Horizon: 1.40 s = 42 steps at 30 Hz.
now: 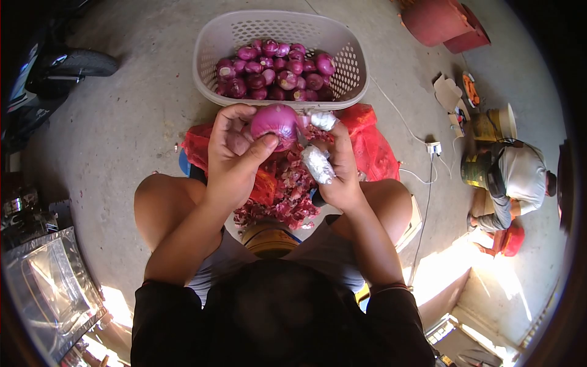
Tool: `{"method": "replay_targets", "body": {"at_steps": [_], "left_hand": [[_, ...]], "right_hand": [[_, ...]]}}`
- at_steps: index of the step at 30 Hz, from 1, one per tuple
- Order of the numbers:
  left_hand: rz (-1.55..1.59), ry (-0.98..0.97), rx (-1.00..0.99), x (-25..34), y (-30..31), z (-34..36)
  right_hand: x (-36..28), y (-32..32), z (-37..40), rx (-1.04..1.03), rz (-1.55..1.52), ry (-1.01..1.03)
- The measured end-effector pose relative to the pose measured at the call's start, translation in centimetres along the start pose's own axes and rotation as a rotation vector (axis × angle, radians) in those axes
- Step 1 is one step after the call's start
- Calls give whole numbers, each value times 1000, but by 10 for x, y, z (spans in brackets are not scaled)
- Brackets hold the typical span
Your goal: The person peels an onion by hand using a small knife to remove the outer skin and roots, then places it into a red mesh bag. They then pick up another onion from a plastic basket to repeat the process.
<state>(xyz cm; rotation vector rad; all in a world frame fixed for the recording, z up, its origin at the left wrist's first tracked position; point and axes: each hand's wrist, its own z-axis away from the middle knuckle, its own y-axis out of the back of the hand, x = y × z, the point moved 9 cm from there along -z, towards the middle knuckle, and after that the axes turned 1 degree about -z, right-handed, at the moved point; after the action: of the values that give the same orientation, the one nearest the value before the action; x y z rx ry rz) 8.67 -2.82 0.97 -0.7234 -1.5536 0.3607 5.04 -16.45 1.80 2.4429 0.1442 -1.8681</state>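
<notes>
A purple onion [274, 124] is held up in front of the basket by my left hand [239, 150], its thumb and fingers wrapped round it. Beside the onion's right side is my right hand [335, 160], with white wrapping on the thumb and a finger. Its fingers are pressed together on something small that I cannot make out. Below both hands lies a heap of red onion skins [287, 186] on red mesh bags [373, 147]. Peeled, shiny onions [278, 70] fill much of the grey perforated basket [211, 46].
A motorcycle wheel [88, 63] stands at the upper left. On the right a person [523, 177] bends near buckets [476, 168]. A white cable with a socket block [433, 147] crosses the floor. A red container [435, 21] is at the upper right.
</notes>
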Motion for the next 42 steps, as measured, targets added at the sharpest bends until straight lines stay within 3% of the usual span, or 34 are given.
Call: {"method": "replay_targets", "body": {"at_steps": [3,11,18,21,30,42], "left_hand": [[11,20,5,-3,0,1],[276,147,-43,-6,-2,1],[306,143,-9,-3,7,-3],[254,138,23,-3,10,-4],[95,103,24,-4,6,-2],[-3,70,27,-5,2,-1]], "right_hand": [[-9,2,-2,32,44,113],[16,25,3,122,-65,-205],[21,29,-1,-6,436,-58],[21,31,4,13,444,-192],[-5,10,4,-50,479,133],[-11,6,1,-67,549,147]]}}
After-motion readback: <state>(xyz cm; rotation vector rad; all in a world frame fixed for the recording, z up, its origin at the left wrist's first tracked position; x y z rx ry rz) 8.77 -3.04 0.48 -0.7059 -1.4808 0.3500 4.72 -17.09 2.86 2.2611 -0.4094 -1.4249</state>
